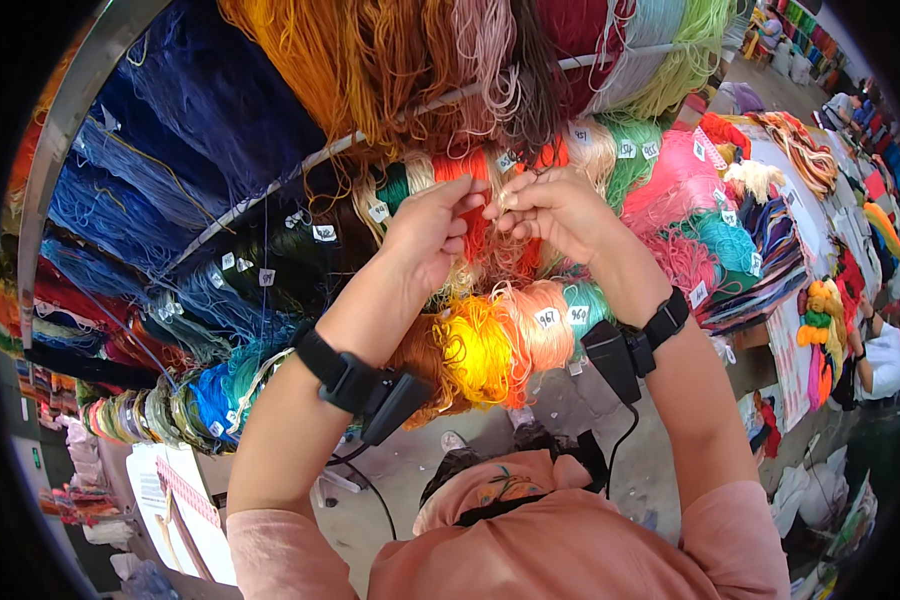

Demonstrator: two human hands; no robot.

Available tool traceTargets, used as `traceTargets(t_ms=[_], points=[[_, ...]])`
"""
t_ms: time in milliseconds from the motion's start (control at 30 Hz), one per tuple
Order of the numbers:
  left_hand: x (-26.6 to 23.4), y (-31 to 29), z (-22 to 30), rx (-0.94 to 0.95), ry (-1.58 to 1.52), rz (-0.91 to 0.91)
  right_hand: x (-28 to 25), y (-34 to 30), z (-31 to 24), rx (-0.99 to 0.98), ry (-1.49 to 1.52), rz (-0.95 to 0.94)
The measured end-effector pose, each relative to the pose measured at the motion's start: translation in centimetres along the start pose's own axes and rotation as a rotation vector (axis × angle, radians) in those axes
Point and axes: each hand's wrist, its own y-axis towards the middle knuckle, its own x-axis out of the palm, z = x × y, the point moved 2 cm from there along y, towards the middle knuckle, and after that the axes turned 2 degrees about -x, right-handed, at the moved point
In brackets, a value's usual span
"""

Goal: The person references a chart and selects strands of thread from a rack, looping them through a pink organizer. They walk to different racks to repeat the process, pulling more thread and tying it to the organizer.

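Observation:
My left hand point(428, 228) and my right hand point(553, 205) are raised close together at the middle of the yarn rack. Both have curled fingers with the tips pinched and facing each other. A small pale bit shows at the right fingertips, but what either hand pinches is too small to make out. Between and behind the hands hangs an orange-red hank of yarn point(462, 166). Just below them are a bright yellow hank point(473, 345), a peach hank point(540, 345) with a white tag, and a teal hank point(588, 296). Each wrist wears a black strap with a device.
A metal rail point(450, 98) crosses above my hands, carrying golden-brown yarn point(370, 60) and other colours. Dark blue yarn point(205, 100) hangs at left. Pink hanks point(670, 180) lie at right. Farther right, a person in white point(885, 360) is beside a table of coloured bundles.

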Motion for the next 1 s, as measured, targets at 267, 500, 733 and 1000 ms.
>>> traceTargets(t_ms=[267, 500, 733, 1000], points=[[0.8, 1.6, 0.1, -0.015, -0.060, -0.084, -0.5, 0.1, 0.1, 0.122, 0.034, -0.049], [0.6, 1.9, 0.1, -0.044, -0.093, -0.101, -0.5, 0.1, 0.0, 0.132, 0.015, -0.057], [-2.2, -2.1, 2.4, 0.050, -0.166, -0.187, 0.0, 1.0, 1.1, 0.089, -0.060, 0.007], [-38.6, -30.0, 8.5, 0.724, 0.634, 0.678, -0.2, 1.6, 1.3, -0.103, -0.258, 0.274]])
